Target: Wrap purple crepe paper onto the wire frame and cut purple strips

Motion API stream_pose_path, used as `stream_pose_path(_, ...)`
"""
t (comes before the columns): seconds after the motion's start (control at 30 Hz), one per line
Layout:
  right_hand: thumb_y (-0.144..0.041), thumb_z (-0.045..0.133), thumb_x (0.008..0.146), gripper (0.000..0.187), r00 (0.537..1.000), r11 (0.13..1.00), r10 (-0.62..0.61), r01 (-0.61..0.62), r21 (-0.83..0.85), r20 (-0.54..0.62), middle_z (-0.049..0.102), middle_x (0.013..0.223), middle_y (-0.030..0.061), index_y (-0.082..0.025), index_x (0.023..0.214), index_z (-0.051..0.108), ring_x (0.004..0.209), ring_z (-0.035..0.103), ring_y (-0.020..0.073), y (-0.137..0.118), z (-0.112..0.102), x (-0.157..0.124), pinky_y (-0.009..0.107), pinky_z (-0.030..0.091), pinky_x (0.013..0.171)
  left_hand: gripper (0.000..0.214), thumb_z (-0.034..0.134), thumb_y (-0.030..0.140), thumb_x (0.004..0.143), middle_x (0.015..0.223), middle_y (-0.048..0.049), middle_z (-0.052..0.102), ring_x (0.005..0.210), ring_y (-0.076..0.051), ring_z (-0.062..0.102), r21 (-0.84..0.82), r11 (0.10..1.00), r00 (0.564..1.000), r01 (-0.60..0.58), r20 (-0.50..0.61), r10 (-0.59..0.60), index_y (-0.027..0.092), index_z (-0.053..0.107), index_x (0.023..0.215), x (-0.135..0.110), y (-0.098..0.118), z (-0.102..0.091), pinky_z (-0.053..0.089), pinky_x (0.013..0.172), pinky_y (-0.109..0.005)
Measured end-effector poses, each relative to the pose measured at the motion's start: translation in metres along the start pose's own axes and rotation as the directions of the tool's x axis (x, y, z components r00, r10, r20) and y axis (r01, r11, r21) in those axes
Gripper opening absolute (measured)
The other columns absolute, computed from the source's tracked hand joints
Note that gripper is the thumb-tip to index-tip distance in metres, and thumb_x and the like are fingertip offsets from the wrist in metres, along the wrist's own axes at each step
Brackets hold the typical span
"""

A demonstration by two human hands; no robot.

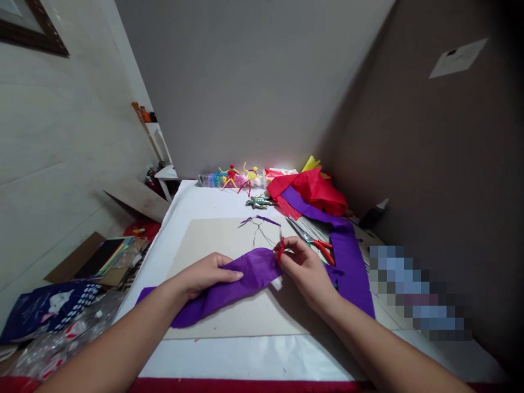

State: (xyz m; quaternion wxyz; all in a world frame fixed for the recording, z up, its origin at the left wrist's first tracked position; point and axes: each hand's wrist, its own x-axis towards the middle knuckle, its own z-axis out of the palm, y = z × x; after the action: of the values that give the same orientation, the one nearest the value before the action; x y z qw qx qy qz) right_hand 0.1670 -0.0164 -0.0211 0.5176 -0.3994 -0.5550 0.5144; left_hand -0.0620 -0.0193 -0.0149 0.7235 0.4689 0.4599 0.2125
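Observation:
A strip of purple crepe paper (pixel 229 289) lies across a beige board (pixel 229 322) on the white table (pixel 254 355). My left hand (pixel 204 275) rests on the strip with fingers closed around its upper edge. My right hand (pixel 305 267) pinches the strip's right end together with a small red piece (pixel 280 248), whose exact nature I cannot make out. Just beyond my hands a thin wire figure with purple-wrapped arms (pixel 260 226) lies on the board.
Red-handled pliers (pixel 323 250) lie right of my right hand. More purple paper (pixel 347 256) and red paper (pixel 315 191) are heaped at the right. Pipe-cleaner figures (pixel 239 177) and a small metallic figure (pixel 258 202) sit at the back. Cardboard, coloured sheets and bags clutter the floor at left.

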Motion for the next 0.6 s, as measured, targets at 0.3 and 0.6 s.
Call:
stream_pose_path(0.3, -0.032, 0.062, 0.078, 0.014, 1.000, 0.995, 0.005, -0.003, 0.095, -0.020, 0.058, 0.087, 0.0026, -0.020, 0.083, 0.057, 0.071, 0.052, 0.0127, -0.011, -0.001, -0.003, 0.027, 0.044, 0.069, 0.027, 0.075, 0.031, 0.064, 0.076, -0.0048, 0.073, 0.064, -0.016, 0.065, 0.000, 0.999, 0.999, -0.032, -0.023, 0.032, 0.014, 0.071, 0.084, 0.001, 0.001, -0.005, 0.050, 0.065, -0.026)
stream_pose_path(0.6, -0.038, 0.065, 0.075, 0.024, 0.971, 0.973, 0.178, -0.198, 0.122, 0.160, 0.059, 0.107, 0.0080, -0.018, 0.089, 0.064, 0.089, 0.055, 0.0174, -0.013, -0.001, -0.007, 0.029, 0.043, 0.077, 0.027, 0.073, 0.035, 0.065, 0.071, -0.0017, 0.071, 0.058, -0.013, 0.060, 0.153, 0.987, 0.999, -0.048, -0.011, 0.050, 0.014, 0.071, 0.082, -0.001, 0.002, -0.003, 0.045, 0.061, -0.023)
